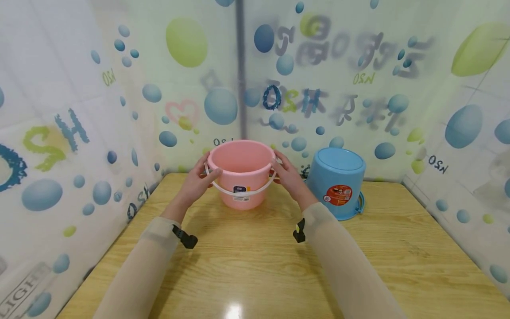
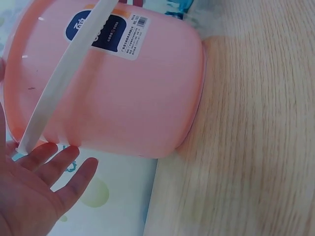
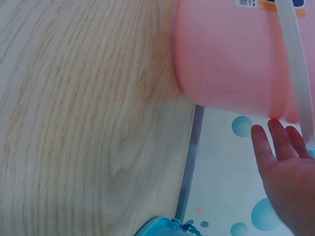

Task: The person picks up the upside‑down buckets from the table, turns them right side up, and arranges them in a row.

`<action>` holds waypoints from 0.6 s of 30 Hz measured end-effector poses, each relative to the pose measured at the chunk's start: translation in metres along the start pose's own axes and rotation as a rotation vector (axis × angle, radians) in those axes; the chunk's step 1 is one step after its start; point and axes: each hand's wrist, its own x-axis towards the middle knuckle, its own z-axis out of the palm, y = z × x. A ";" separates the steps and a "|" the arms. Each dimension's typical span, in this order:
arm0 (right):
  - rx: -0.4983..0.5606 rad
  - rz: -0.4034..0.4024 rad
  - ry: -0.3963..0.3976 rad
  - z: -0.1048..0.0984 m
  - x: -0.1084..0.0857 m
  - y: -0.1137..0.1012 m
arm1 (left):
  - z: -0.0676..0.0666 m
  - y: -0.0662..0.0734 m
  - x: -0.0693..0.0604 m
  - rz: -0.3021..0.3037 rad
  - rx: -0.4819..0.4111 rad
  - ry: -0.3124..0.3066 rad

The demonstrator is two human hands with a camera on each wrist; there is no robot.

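A pink bucket [image 1: 244, 181] stands upright at the back of the table, its white handle [image 1: 243, 193] hanging across the front below the rim. My left hand [image 1: 195, 181] holds it by the left side of the rim, thumb at the front and fingers under the rim near the handle's end. On the opposite side, my right hand [image 1: 289, 178] holds the rim the same way. Both wrist views show fingertips against the bucket's outer wall. A label [image 2: 110, 32] is on its front. To the right, a blue bucket [image 1: 336, 184] stands upside down.
The wooden table [image 1: 247, 266] reaches back to a patterned curtain [image 1: 338, 79], which also closes off both sides. The blue bucket's handle [image 1: 361, 203] hangs at its lower right, near the tabletop. My right forearm passes in front of the blue bucket's left side.
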 end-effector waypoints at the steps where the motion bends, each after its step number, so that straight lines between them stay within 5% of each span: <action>1: -0.004 0.003 0.004 0.000 0.000 0.000 | 0.000 0.000 0.000 -0.002 0.005 0.001; 14: 0.032 0.031 0.054 0.004 0.004 0.003 | -0.003 0.001 0.000 0.001 0.038 -0.011; 18: 0.062 0.032 0.110 0.004 0.001 0.003 | -0.005 0.003 -0.003 0.009 0.066 0.031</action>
